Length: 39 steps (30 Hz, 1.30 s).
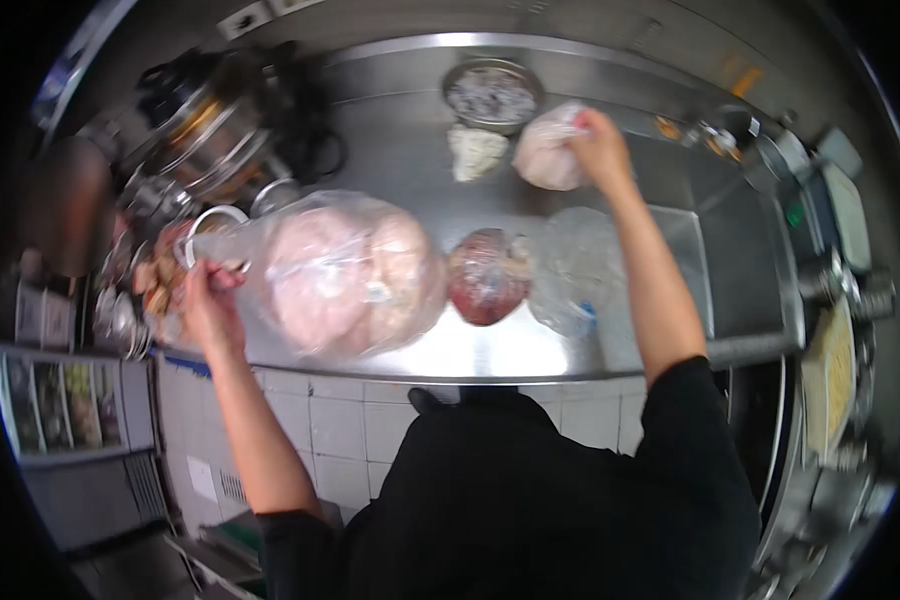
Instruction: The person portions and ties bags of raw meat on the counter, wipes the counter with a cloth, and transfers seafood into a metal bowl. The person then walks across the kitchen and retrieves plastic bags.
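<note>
A: What are the two hands doing?
B: The left hand (213,300), at the left of the frame, is apparently pinching the gathered neck of a large, rounded, clear plastic bag with pale pink contents (355,275), left of centre; the right hand (600,150), toward the upper right, is pinching the top of a smaller, rounded bag with pale pink contents (547,158); blur is hiding the exact fingertips.

A: Why hold them there?
B: Probably because loose plastic is offering a thin grip; the large bag's bulk is resting on the silver steel counter (395,135), but I can't tell whether the smaller one is touching it.

A: And between them?
B: A dark red, round, plastic-wrapped bundle (488,278) is lying near the centre, right beside the large bag; a crumpled, clear plastic bag (575,265) is lying to its right; both are perhaps sitting there for easy reach.
</note>
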Each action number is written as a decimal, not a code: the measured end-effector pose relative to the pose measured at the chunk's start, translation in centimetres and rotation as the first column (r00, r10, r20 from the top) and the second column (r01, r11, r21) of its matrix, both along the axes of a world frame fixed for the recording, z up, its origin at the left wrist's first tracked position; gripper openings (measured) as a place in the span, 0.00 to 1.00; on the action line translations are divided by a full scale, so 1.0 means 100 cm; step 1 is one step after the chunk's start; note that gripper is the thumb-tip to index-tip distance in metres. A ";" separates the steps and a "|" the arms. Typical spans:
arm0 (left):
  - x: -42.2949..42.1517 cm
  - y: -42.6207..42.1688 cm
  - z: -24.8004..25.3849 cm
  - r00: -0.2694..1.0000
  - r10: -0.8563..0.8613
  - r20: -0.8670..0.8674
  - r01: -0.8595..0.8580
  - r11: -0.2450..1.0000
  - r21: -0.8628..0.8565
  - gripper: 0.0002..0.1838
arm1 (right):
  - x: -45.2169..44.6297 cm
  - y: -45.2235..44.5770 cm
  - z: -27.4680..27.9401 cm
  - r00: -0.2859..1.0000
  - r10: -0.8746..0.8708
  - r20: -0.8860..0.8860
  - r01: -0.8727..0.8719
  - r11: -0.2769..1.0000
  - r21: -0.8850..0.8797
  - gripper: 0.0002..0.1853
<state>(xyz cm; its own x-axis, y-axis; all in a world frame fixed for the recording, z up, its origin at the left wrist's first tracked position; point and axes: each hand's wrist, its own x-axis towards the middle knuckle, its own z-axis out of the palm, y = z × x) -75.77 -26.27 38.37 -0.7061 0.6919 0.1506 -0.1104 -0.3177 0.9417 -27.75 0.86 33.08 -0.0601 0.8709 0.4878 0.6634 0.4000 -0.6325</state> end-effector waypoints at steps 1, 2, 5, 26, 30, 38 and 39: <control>-0.005 -0.005 0.010 0.997 -0.068 0.024 0.067 0.997 0.040 0.11 | -0.009 -0.013 0.027 0.993 0.062 -0.101 -0.070 0.994 -0.082 0.10; -0.006 -0.010 0.024 0.993 -0.112 0.041 0.110 0.993 0.041 0.12 | -0.020 -0.020 0.044 0.959 0.162 -0.231 -0.194 0.974 -0.121 0.10; 0.006 -0.016 0.062 0.984 -0.135 -0.112 0.121 0.985 -0.125 0.14 | -0.072 -0.059 0.087 0.816 0.364 -0.449 -0.448 0.889 -0.093 0.09; -0.021 -0.001 0.084 0.708 -0.688 -0.158 0.609 0.708 -0.356 0.17 | -0.400 -0.160 0.035 0.604 0.358 0.712 -0.128 0.925 -0.357 0.33; -0.016 0.017 0.052 0.641 -0.624 -0.447 0.575 0.776 -0.258 0.18 | -0.392 -0.155 0.016 0.588 0.288 0.756 -0.145 0.957 -0.252 0.33; 0.005 0.015 0.041 0.494 -0.644 -0.584 0.534 0.755 -0.381 0.24 | -0.250 -0.168 0.125 0.868 0.440 0.231 -0.330 0.858 -0.395 0.24; 0.018 0.014 0.033 0.375 -0.574 -0.728 0.447 0.800 -0.400 0.26 | -0.215 -0.163 0.132 0.924 0.376 0.066 -0.305 0.831 -0.465 0.25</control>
